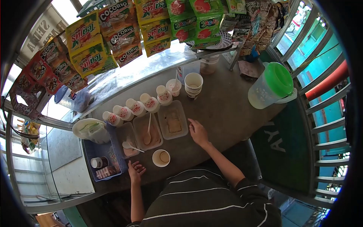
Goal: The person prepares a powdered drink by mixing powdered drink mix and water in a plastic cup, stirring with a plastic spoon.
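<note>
My left hand (136, 171) is open and empty near the counter's front edge, below a white spoon (132, 146) lying over the left plastic tub (127, 132). My right hand (197, 132) holds nothing, its fingers apart, just right of the tub with a brown block (174, 124). Between them stands a paper cup (161, 157) with something light brown inside. The middle tub (155, 143) holds brown powder and a spoon (147, 137). Behind the tubs runs a row of upside-down printed cups (133, 106).
A stack of cups (193, 84) and a cup with a spoon (174, 87) stand at the back. A green-lidded pitcher (270, 87) is at the right. A blue basket (89, 151) with a jar (99, 162) sits left. Sachets (119, 34) hang overhead.
</note>
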Tool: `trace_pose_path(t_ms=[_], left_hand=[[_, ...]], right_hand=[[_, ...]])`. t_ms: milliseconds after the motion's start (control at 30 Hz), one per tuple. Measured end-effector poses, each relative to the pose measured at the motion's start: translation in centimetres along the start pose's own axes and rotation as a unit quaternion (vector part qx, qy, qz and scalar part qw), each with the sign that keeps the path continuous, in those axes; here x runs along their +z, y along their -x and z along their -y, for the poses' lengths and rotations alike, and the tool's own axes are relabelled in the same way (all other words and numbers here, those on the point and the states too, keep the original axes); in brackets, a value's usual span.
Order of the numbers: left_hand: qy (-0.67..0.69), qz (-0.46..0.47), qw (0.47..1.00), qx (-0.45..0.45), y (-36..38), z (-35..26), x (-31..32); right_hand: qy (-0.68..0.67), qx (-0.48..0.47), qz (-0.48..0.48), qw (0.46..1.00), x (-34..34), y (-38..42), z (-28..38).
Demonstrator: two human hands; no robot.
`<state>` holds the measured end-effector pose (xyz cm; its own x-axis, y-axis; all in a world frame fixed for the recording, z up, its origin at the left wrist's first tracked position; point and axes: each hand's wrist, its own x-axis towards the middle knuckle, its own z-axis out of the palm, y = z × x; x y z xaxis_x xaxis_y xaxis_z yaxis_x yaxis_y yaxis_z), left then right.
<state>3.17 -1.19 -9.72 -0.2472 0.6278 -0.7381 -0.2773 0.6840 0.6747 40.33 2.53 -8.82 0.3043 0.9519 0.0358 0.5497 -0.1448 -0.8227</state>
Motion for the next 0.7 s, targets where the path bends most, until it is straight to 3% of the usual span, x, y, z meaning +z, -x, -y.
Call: trace_pose_path(t_ms=[367, 433, 467, 533, 600, 700], left_hand=[[0.091, -0.115, 0.985, 0.096, 2.4, 2.0, 4.7], [0.11, -0.14, 0.978, 0.107, 3.3, 2.4, 5.4], [0.095, -0.184, 0.965, 0.162, 3.7, 2.6, 5.4], [0.078, -0.247, 0.929, 0.264, 4.7, 2.4, 5.4], [0.069, -0.286, 0.889, 0.352, 6.0, 1.3, 5.5], [0.055, -0.332, 0.825, 0.454, 7.7, -1.6, 5.8]], right_hand=[[0.006, -0.041, 0.095, 0.995, -0.5, -2.2, 0.3], [-0.025, -0.003, 0.115, 0.993, -2.5, -2.5, 0.4], [-0.022, -0.004, 0.115, 0.993, -3.6, -2.5, -0.1], [-0.074, -0.049, -0.081, 0.993, -6.8, -2.3, -1.8], [-0.064, -0.031, -0.266, 0.961, -12.1, -1.9, -3.6], [0.041, 0.085, -0.533, 0.841, -22.6, -2.1, -10.0]])
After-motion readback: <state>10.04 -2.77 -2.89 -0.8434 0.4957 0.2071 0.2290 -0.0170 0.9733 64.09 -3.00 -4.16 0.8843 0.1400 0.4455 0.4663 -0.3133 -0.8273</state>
